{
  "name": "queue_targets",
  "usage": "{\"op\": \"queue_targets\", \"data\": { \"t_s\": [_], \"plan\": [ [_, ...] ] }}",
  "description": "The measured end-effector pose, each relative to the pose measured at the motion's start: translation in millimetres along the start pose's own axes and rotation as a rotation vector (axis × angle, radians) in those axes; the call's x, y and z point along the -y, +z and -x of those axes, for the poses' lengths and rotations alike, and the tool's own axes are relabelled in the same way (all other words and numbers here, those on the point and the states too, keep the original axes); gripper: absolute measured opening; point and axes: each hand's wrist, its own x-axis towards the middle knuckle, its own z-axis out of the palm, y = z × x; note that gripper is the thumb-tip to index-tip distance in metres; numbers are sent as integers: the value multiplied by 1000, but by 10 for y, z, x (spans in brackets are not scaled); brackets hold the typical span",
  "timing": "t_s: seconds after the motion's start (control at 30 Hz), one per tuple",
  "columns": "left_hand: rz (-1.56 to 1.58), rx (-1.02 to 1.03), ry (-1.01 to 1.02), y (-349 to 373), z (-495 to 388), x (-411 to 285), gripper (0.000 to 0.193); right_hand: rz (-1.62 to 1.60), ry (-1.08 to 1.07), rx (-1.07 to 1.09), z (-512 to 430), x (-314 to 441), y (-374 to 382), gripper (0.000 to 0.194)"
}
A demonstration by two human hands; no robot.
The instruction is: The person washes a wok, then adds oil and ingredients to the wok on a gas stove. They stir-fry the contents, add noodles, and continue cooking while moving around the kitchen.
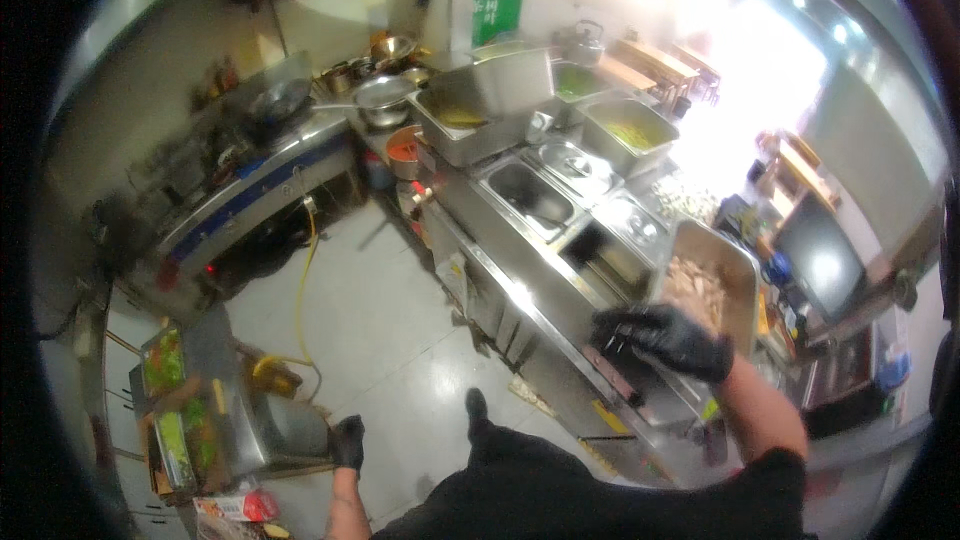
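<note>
My left hand (349, 441), in a black glove, is low at the left of the view. Its fingers are curled at the corner of a grey stainless steel container (289, 424) and appear to grip its edge. My right hand (667, 341), gloved in black too, hovers over or rests on the near part of the steel counter (523, 296). Its fingers are bent, and what lies under them is hidden. Just beyond it stands a steel pan (739, 251) with pale chopped pieces (694, 289), perhaps meat.
Inset pans (531, 195) and a lidded pan (576, 163) line the counter. Deep food pans (630, 127) stand behind. Trays of green vegetables (174, 442) sit at lower left. A yellow hose (304, 292) crosses the tiled floor (390, 315) near the stove (262, 165).
</note>
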Motion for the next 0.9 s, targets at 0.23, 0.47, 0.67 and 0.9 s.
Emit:
{"op": "queue_targets", "data": {
  "t_s": [0.23, 0.47, 0.67, 0.9],
  "plan": [
    [428, -17, -115, 229, -1365, -1198, 22, -286, 404, -383, -1666, -794, -919, 34],
    [53, -4, 177, 285, -2797, -1769, 25, -299, 440, -528, -2828, -1317, -1435, 36],
    [390, 205, 121, 573, -4432, -2576, 26, -439, 604, -731, -3848, -1598, -1625, 51],
    [390, 406, 532, 800, -6293, -4345, 33, -423, 807, -1077, -4830, -1831, -1832, 31]
  ]
}}
